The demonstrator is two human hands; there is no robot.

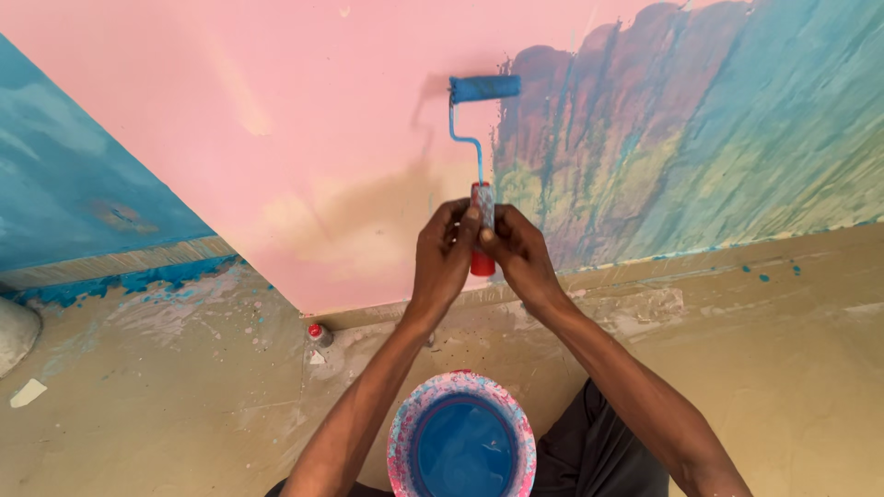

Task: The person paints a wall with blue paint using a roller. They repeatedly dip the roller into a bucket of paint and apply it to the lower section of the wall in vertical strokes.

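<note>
Both hands, left hand (pixel 444 253) and right hand (pixel 517 258), clasp the red-ended handle of a small paint roller (pixel 482 138), its blue fuzzy sleeve pressed against the smooth pink wall (pixel 304 129) beside streaky blue-green paint (pixel 700 138), above a paint-crusted round bucket (pixel 462 438) (blue inside) on the spattered concrete floor (pixel 166 387).
</note>
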